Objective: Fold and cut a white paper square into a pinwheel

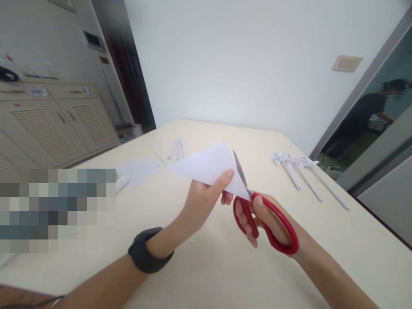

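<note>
A white paper triangle (206, 165) is pinched in my left hand (204, 197), its thumb lying on top and its fingers underneath. My right hand (257, 219) grips a pair of scissors (283, 227) by the red handles. The scissor blades are parted at the right edge of the paper, one blade in sight above it and the other hidden by the sheet. Both hands are held over the pale table (206, 274), and a dark band (149, 251) circles my left wrist.
Several rolled paper sticks (175, 149) lie at the table's back left, near loose white sheets (138, 169). On the right lie paper pinwheels (296, 165) on rolled sticks. A wall (225, 64) stands behind the table. A person (363, 111) is beyond the opening at far right.
</note>
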Action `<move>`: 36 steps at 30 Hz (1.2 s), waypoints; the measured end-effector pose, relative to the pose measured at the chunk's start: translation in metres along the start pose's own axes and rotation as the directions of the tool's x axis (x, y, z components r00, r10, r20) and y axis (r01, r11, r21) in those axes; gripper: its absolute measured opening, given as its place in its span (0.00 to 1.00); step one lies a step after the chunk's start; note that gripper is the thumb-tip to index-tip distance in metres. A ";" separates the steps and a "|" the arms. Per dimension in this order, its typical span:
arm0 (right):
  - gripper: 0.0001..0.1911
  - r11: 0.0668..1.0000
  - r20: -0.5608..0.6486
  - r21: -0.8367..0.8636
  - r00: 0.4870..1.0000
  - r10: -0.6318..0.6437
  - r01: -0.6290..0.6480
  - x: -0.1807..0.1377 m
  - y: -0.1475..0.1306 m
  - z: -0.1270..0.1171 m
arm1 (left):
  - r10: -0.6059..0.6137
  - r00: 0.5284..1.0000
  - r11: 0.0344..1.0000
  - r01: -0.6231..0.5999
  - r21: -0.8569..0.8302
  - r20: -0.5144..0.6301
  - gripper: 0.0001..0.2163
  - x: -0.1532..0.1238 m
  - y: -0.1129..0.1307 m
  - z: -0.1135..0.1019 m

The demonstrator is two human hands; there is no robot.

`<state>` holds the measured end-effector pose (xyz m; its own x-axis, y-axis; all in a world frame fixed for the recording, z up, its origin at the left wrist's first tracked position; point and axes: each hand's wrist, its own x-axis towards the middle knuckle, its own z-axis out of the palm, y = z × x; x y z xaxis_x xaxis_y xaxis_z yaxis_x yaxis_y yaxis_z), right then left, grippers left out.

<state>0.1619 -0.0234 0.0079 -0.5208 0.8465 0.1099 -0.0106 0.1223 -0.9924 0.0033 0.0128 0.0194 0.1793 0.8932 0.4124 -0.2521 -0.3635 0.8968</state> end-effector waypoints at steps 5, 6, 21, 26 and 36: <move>0.18 1.000 -0.005 0.017 1.000 -0.010 0.010 -0.001 -0.002 0.000 | -0.001 1.000 1.000 0.001 -0.018 0.000 0.12 0.000 0.000 0.000; 0.18 1.000 -0.005 0.018 1.000 -0.009 0.009 -0.001 -0.003 0.000 | 0.000 1.000 1.000 0.000 -0.019 0.000 0.12 0.000 0.000 0.000; 0.17 0.998 -0.021 -0.049 0.999 -0.027 0.026 -0.001 -0.003 0.002 | 0.002 1.000 0.999 -0.002 -0.039 0.008 0.14 0.001 -0.001 0.000; 0.18 0.999 -0.028 -0.037 1.000 -0.012 0.011 -0.002 -0.002 0.002 | -0.022 1.000 0.998 0.023 -0.055 0.022 0.12 0.001 0.000 0.000; 0.19 0.998 -0.060 0.017 0.997 0.055 -0.054 -0.002 0.002 0.003 | -0.047 0.998 0.996 0.049 -0.074 0.034 0.12 0.002 0.000 -0.001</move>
<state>0.1603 -0.0260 0.0058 -0.4687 0.8814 0.0586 0.0028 0.0678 -0.9977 0.0032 0.0147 0.0197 0.2230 0.8998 0.3751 -0.3124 -0.2986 0.9018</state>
